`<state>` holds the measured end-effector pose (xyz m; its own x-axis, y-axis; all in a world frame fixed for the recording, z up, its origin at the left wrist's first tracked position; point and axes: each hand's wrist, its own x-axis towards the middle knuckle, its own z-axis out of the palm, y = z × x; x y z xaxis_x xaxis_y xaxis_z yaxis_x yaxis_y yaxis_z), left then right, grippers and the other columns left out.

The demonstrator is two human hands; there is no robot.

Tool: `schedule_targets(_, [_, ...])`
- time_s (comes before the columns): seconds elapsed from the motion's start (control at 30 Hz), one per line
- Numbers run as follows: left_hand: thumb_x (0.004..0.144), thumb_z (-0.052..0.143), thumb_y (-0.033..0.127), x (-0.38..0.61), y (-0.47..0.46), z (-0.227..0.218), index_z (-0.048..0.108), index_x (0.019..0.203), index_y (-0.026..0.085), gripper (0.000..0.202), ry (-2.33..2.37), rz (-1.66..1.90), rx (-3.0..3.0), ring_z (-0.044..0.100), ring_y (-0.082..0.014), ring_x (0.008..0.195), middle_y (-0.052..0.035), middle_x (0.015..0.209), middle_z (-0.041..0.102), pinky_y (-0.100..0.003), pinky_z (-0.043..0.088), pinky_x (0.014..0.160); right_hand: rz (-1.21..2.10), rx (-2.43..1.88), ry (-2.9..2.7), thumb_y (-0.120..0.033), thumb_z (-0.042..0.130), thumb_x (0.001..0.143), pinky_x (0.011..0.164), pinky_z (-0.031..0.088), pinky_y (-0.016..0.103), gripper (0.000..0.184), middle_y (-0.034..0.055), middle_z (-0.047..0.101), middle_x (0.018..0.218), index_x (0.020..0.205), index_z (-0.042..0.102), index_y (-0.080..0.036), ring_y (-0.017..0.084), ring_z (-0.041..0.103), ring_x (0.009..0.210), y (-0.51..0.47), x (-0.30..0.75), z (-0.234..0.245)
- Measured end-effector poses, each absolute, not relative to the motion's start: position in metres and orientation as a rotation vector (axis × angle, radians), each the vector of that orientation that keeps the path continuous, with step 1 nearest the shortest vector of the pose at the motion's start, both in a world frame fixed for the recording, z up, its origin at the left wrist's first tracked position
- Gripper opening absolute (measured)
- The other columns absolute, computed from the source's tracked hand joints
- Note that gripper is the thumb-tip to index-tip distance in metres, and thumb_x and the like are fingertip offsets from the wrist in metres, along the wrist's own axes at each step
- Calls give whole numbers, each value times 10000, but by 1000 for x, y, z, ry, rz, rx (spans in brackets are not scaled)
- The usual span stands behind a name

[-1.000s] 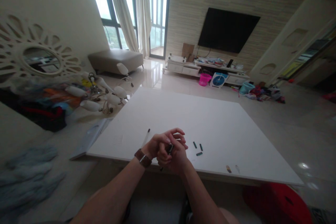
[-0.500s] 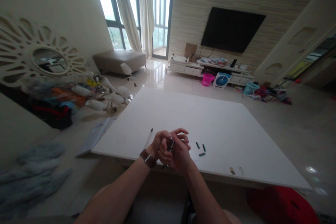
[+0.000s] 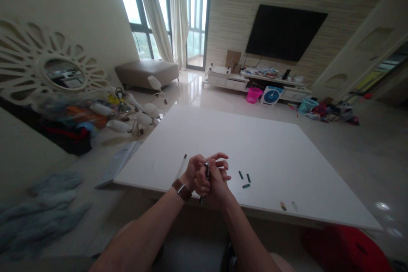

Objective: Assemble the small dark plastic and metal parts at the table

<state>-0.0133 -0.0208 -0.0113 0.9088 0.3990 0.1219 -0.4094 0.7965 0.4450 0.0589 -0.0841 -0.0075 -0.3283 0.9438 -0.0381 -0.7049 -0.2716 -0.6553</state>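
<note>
My left hand (image 3: 198, 177), with a brown watch (image 3: 182, 189) on its wrist, is closed around a slim dark pen-like object (image 3: 207, 171) with a shiny metal end. The object's lower tip pokes out beneath the fingers; its middle is hidden. My right hand (image 3: 219, 185) presses against the left one and grips the same object, its thumb beside the metal end and some fingers stretched forward. On the white table (image 3: 242, 140), several short dark green sticks (image 3: 246, 186) lie right of my hands. To the left rests a thin clear stick with a black end (image 3: 181, 166).
A small gold-and-dark piece (image 3: 282, 205) and a small clear piece (image 3: 294, 206) lie near the table's front edge. A red round seat (image 3: 342, 246) stands below right. A white lamp with several shades (image 3: 140, 117) is beyond the left edge.
Both hands stay together on the pen-like object. The metal end sits slightly higher and more upright between the thumbs. The view has shifted slightly.
</note>
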Motion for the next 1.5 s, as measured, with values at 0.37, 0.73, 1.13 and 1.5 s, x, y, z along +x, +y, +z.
schedule_targets(0.37, [615,509,284,-17,-16,-15,570,1228,131,635,-70,371,579,676,-331,925,-139,1002,660,-432,484,798,1931,-439,-648,-683,534,856,343,142,160,611,-96,251,415,530,466,-170,32,172,344,-84,62,-1])
schedule_targets(0.73, [632,539,196,-19,-17,-8,612,1193,122,571,-72,380,685,675,-320,969,-128,1009,668,-402,477,828,1959,-300,-655,-604,454,888,340,143,175,589,-83,234,401,496,497,-166,46,179,330,-84,64,-8])
schedule_targets(1.13, [616,558,141,-19,-16,-10,620,1151,129,539,-47,379,724,680,-305,956,-119,1003,668,-394,503,812,1977,-414,-666,-740,464,816,312,119,175,683,-89,203,344,423,440,-181,41,158,288,-84,64,-8])
schedule_targets(1.5, [624,555,167,-20,-16,-11,600,1150,117,530,-10,383,772,678,-308,954,-122,1010,658,-383,493,804,1988,-408,-655,-795,407,815,304,125,174,735,-89,193,345,422,452,-175,39,159,285,-82,63,-9])
